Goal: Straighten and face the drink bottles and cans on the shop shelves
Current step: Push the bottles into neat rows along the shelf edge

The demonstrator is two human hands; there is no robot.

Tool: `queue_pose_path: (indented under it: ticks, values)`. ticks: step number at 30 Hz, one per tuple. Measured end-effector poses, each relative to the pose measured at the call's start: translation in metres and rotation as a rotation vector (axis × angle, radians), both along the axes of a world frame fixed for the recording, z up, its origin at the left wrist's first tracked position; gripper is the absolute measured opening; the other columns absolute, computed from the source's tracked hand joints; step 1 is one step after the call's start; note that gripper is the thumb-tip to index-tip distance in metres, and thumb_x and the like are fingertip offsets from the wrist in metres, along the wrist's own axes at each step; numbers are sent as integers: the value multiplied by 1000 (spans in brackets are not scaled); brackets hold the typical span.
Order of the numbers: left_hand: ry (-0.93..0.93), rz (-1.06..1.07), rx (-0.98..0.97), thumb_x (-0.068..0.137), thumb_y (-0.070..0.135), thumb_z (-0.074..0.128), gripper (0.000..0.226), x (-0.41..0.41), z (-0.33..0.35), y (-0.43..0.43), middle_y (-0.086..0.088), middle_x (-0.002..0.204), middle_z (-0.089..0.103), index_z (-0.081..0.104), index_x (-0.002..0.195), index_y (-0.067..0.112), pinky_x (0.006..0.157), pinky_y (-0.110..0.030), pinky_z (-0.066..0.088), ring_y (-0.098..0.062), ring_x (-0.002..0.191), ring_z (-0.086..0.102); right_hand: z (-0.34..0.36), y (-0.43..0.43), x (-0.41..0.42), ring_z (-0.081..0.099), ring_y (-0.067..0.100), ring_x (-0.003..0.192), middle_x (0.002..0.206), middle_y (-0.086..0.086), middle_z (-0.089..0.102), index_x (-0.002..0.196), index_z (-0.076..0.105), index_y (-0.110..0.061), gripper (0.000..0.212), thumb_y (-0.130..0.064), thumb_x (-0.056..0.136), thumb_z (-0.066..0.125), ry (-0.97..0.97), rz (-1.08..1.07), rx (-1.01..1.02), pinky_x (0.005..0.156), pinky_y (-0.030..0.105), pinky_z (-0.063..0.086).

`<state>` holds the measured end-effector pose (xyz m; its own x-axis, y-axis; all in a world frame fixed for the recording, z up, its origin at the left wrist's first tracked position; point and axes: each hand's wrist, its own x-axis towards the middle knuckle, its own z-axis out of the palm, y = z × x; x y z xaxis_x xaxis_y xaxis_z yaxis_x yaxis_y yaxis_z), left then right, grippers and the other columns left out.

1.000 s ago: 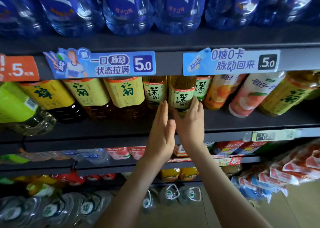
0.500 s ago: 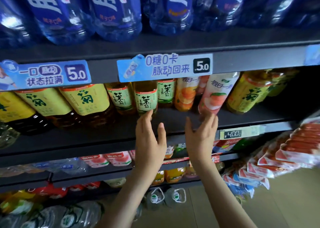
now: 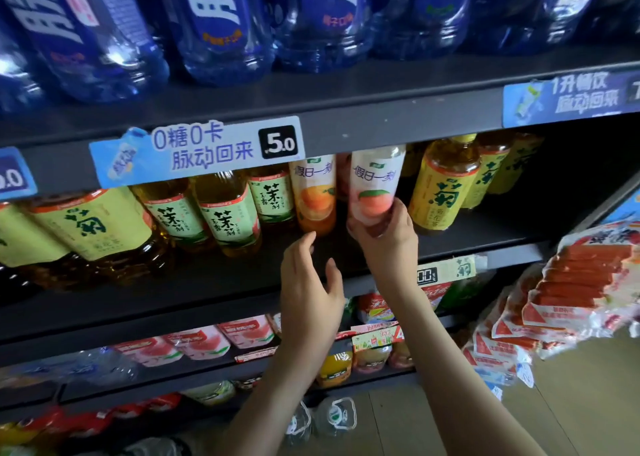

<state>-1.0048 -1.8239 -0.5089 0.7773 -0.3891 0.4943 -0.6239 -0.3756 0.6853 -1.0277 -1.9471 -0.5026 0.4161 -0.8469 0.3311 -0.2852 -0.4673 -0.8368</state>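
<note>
Fingers of the right hand curl round the foot of the peach bottle, thumb on one side and the rest on the other, gripping it from below. The peach bottle stands on the middle shelf, label facing out. Left of and below the peach bottle, the left hand hangs loose with fingers spread and slightly bent, holding nothing. Its fingertips reach close to the orange bottle, which stands just left of the peach bottle; whether they touch is unclear. Further left of the peach bottle stand jasmine tea bottles. Just right of it stands a yellow-labelled tea bottle. Above the peach bottle sits a row of blue bottles.
</note>
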Motion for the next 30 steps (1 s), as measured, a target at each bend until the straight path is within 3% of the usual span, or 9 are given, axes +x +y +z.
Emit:
queue_pose_path:
  ticks: [5,9,13,15,18,22,27,30]
  values:
    - [-15,18,-24,84,3,65,40,-11,1,-17,-16,110,58,54,121,-2,93,-10,33,-27,103,60,2,-7,1,53,30,106,112,13,57,116,49,-2,59,-29,72,79,29,22,27,76,29,40]
    - [-42,-23,-53,84,4,63,38,-18,0,-30,-15,112,57,53,121,-1,91,-22,43,-26,104,59,2,-12,-5,56,29,105,110,12,61,118,50,-4,55,-30,77,76,37,87,-6,78,36,46]
    - [-34,-50,-68,84,2,64,38,-24,1,-43,-12,113,57,53,121,1,91,-24,44,-23,105,57,4,-23,-18,61,22,96,106,7,66,117,53,-9,46,-25,80,73,36,207,18,72,25,45]
    - [-25,-52,-72,85,2,64,37,-26,1,-47,-11,112,57,53,120,1,91,-22,44,-22,105,57,3,-25,-32,62,16,100,112,1,66,125,53,-12,43,-21,85,68,17,222,23,80,22,48]
    - [-35,-84,-111,86,5,60,32,-31,0,-56,-8,108,58,56,118,2,90,-20,44,-17,102,56,2,-27,-60,60,3,91,102,-8,63,116,58,-15,28,-14,89,63,-57,155,25,78,7,43]
    - [16,-147,-127,87,14,62,29,-41,1,-84,-6,106,63,58,114,4,87,-19,46,-16,98,61,-5,-45,-87,59,1,86,97,-4,64,108,57,-17,18,-12,90,60,-75,41,46,71,3,38]
    - [217,-205,-118,84,17,71,50,-45,10,-127,0,119,59,50,128,6,90,-8,39,-11,109,56,-9,-63,-109,57,1,88,98,-5,62,109,57,-16,19,-11,91,58,-63,-12,35,72,3,38]
    - [375,-203,-74,81,23,74,73,-36,9,-148,-3,131,55,36,142,10,95,-19,42,-14,119,53,-11,-73,-119,55,5,91,101,-3,61,114,57,-14,22,-12,91,58,-31,-32,49,74,1,35]
